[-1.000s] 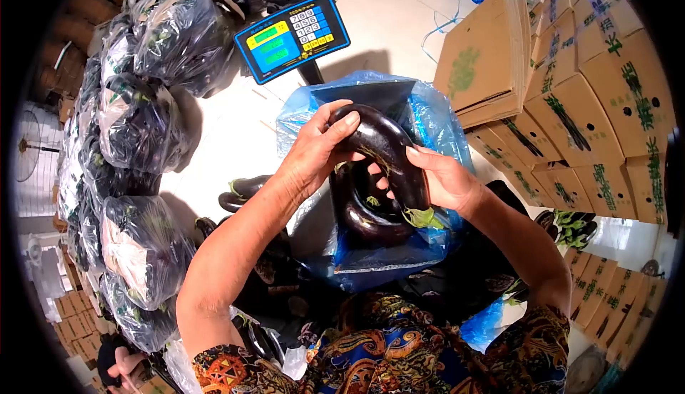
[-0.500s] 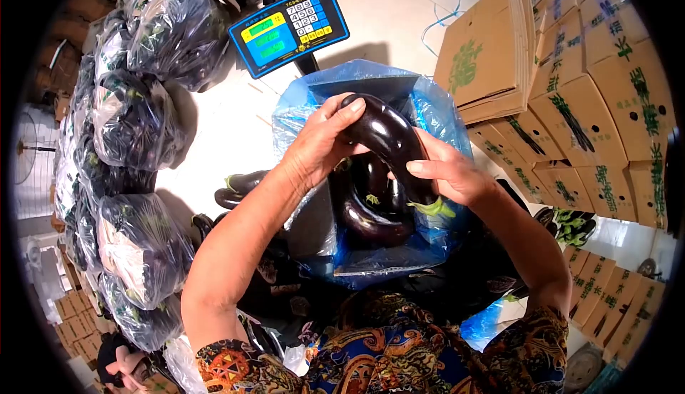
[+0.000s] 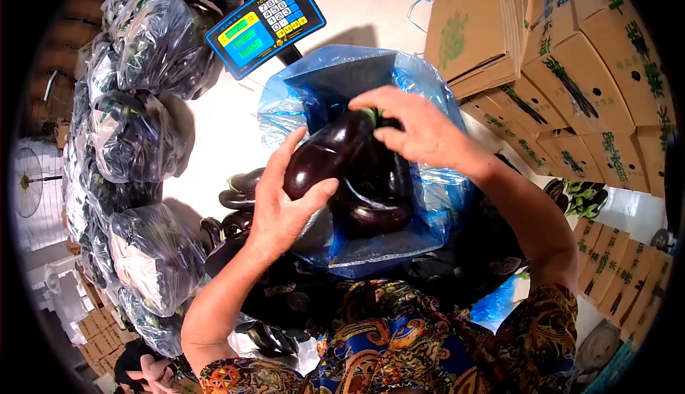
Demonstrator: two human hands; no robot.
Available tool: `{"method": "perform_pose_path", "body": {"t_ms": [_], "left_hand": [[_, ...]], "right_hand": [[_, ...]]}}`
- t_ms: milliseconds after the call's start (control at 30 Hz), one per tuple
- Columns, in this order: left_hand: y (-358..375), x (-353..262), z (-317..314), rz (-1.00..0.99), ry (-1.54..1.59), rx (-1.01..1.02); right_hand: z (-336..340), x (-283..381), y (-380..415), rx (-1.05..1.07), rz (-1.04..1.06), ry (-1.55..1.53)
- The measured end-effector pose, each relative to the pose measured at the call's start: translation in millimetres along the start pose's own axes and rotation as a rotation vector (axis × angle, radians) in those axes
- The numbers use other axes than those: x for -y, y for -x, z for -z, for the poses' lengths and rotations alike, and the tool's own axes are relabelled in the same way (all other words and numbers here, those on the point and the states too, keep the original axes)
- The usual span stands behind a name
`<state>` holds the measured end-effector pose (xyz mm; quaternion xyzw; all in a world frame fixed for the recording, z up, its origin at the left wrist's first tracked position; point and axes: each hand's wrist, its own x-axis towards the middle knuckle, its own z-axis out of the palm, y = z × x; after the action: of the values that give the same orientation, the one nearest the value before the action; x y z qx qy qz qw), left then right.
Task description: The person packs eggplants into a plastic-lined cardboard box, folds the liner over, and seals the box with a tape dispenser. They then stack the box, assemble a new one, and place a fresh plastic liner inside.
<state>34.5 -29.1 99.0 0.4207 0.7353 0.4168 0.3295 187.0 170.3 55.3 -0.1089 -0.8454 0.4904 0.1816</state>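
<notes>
A glossy dark eggplant (image 3: pixel 325 153) lies across my two hands above an open box lined with blue plastic (image 3: pixel 342 257). My left hand (image 3: pixel 280 205) cups its rounded end, thumb on the near side and fingers on the far side. At the green stem end, my right hand (image 3: pixel 421 128) has its fingers and thumb curled round the tip. Below, another curved eggplant (image 3: pixel 378 215) rests inside the box, and the held one partly hides what lies deeper.
A scale display (image 3: pixel 265 26) stands beyond the box. Bagged eggplants (image 3: pixel 135 137) line the left side, with loose eggplants (image 3: pixel 239 198) near my left forearm. Flattened cartons (image 3: pixel 471 30) and stacked printed boxes (image 3: pixel 585 94) rise on the right.
The held eggplant has turned round: its stem end, formerly near and right, now points away. My left hand has moved down and left to its rounded end; my right hand has moved up to the stem.
</notes>
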Motion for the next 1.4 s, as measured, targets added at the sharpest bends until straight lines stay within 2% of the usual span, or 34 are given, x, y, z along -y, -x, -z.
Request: {"method": "perform_pose_path", "body": {"t_ms": [67,100,167,233,267,300,367,400,433,500,600,700,833,967,1067,1100,1167,1200,1300,1367,1400], "left_hand": [[-0.2,18.9,-14.4,-0.079,-0.034,-0.060],[-0.6,23.3,-23.6,-0.071,-0.014,-0.080],[-1.7,31.4,-48.3,-0.157,0.000,-0.103],[-4.3,36.9,-77.3,-0.285,-0.081,-0.110],[-2.7,39.6,-92.3,-0.244,-0.088,-0.094],[-1.0,39.5,-106.3,-0.201,-0.095,-0.078],[-3.9,60.5,-137.0,-0.246,-0.150,-0.112],[-1.6,59.9,-139.7,-0.253,-0.264,-0.053],[0.1,60.8,-137.7,-0.247,-0.325,0.048],[-0.6,62.4,-130.0,-0.273,-0.450,0.115],[-5.6,54.6,-119.4,-0.187,-0.536,0.212],[-5.6,53.9,-122.2,-0.280,-0.526,0.123],[2.5,55.9,-132.5,-0.268,-0.466,0.045],[-11.9,51.0,-128.5,-0.260,-0.587,0.183],[-34.8,52.2,-97.9,-0.173,-0.451,0.366],[-45.7,64.3,-89.0,-0.273,-0.442,0.351],[-51.4,56.4,-68.8,-0.293,-0.479,0.391],[-53.6,49.6,-63.6,-0.184,-0.459,0.527],[-42.9,41.2,-81.9,0.044,-0.594,0.627],[-35.2,42.1,-101.7,0.123,-0.662,0.571],[-28.4,45.7,-107.5,0.063,-0.610,0.468]], "right_hand": [[12.6,3.1,1.0,-0.109,-0.185,-0.109],[17.0,-10.5,8.0,-0.137,-0.124,-0.069],[19.4,-23.9,14.2,-0.129,-0.205,0.088],[18.1,-28.6,19.4,-0.043,-0.327,0.087],[17.9,-31.0,21.2,0.002,-0.387,0.090],[15.6,-35.3,23.7,0.009,-0.362,0.127],[9.3,-41.5,27.9,0.032,-0.307,0.199],[8.6,-33.2,27.8,0.082,-0.330,0.308],[5.9,-32.5,27.4,0.138,-0.363,0.390],[0.1,-31.8,27.1,0.249,-0.423,0.549],[-5.3,-24.2,28.1,0.270,-0.434,0.576],[-4.4,-24.7,27.0,0.270,-0.423,0.593],[-0.3,-33.7,29.2,0.251,-0.410,0.610],[-15.9,-42.6,29.6,0.259,-0.284,0.722],[-17.5,-27.8,32.2,0.284,-0.281,0.748],[-18.8,-26.8,34.8,0.289,-0.269,0.753],[-20.0,-26.0,39.2,0.261,-0.264,0.731],[-19.7,-25.5,41.1,0.246,-0.263,0.722],[-15.5,-22.8,38.0,0.270,-0.323,0.651],[-17.1,-26.3,33.8,0.230,-0.313,0.673],[-16.4,-28.9,32.6,0.213,-0.302,0.673]]}}
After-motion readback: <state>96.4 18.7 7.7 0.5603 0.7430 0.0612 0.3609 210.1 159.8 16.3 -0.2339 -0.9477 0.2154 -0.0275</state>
